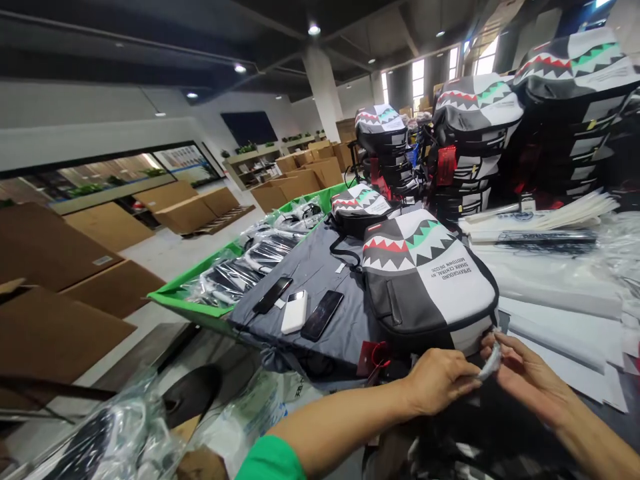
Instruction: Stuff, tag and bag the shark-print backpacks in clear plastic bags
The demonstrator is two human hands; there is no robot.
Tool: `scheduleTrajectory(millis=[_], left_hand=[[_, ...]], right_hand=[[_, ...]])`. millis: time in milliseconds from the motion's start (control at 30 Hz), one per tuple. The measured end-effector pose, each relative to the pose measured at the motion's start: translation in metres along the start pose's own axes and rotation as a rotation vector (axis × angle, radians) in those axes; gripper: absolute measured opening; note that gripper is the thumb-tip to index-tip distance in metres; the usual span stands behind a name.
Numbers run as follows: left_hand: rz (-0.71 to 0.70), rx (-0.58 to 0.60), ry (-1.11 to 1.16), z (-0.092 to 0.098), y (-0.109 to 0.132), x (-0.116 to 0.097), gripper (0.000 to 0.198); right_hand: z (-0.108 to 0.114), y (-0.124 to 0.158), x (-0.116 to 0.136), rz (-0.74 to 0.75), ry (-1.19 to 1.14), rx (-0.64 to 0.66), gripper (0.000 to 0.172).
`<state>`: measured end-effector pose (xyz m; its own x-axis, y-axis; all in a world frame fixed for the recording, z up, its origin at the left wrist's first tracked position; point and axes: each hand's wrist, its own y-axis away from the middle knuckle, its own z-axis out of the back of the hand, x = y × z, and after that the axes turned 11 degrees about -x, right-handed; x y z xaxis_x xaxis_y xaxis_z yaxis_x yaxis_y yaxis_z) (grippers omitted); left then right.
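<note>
A black, grey and white backpack [425, 273] with a zigzag tooth print lies on the dark grey cloth-covered table [320, 257], its near end toward me. Close to its lower right corner, my left hand [443, 380] pinches one end of a short, crumpled whitish strip [491, 361]. Its other end is between the fingers of my right hand [525, 377], beside the backpack's edge. What the strip is made of is hard to tell. A red tag [371, 359] hangs left of my left hand.
Two phones [323, 315] [273, 295] and a white power bank [295, 312] lie on the cloth. A green-rimmed bin [193, 303] holds plastic-wrapped goods. Stacked backpacks [477, 107] rise behind; white bags [555, 293] spread at right. Cardboard boxes [50, 347] stand at left.
</note>
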<state>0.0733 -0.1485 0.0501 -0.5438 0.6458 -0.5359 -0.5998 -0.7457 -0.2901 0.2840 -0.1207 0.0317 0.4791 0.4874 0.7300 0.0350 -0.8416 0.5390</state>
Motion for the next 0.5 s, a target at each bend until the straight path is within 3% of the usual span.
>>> scheduleTrajectory(millis=[133,233,333,500], left_hand=[[0.078,0.02,-0.055,-0.001,-0.008,0.007,0.018],[0.114,-0.008,-0.046,0.001,-0.007,0.008,0.016],[0.138,-0.023,-0.02,0.001,-0.004,0.007,0.015],[0.116,-0.026,-0.011,0.002,-0.001,0.006,0.015]], right_hand=[[0.006,-0.011,-0.003,0.278,0.413,0.012,0.044],[0.022,-0.012,0.0,0.413,0.586,-0.093,0.058],[0.031,0.003,-0.003,0.381,0.55,-0.187,0.069],[0.012,0.026,-0.011,0.239,0.35,0.029,0.054]])
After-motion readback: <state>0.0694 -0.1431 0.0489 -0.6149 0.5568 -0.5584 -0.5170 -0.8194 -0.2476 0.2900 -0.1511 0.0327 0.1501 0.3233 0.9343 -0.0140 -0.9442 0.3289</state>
